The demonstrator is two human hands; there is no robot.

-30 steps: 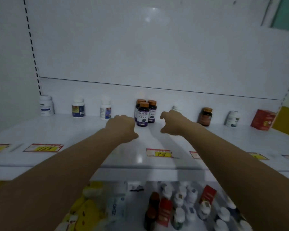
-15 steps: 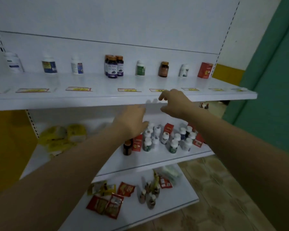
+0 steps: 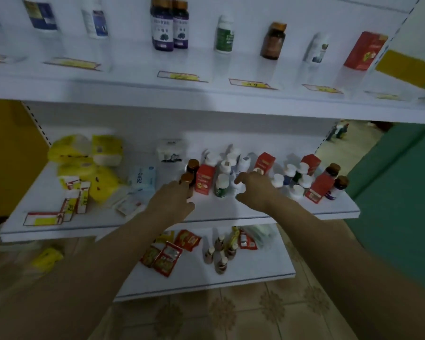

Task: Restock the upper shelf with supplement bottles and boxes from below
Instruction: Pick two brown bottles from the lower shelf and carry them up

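Head view: you're holding both hands out over the middle shelf [image 3: 334,209], where the stock is packed tight. Your left hand [image 3: 171,204] is hanging relaxed, fingers loosely bent, gripping nothing, fingertips just beside the brown amber-capped bottle [image 3: 187,179]. Your right hand [image 3: 255,190] is curving into a loose C, nothing in it that I can make out, facing the green-labelled white bottle [image 3: 221,186].

Those two front bottles are looking like the easiest picks. Be taking each by the body, not the cap, and lifting straight up: the red box [image 3: 205,179] is standing between them and could topple.

The upper shelf [image 3: 206,105] is overhanging right above, so be clearing its front lip on the way up. Gaps are showing beside the purple-labelled pair [image 3: 168,25]. Yellow packs [image 3: 84,158] are lying well off to the left, out of the way.
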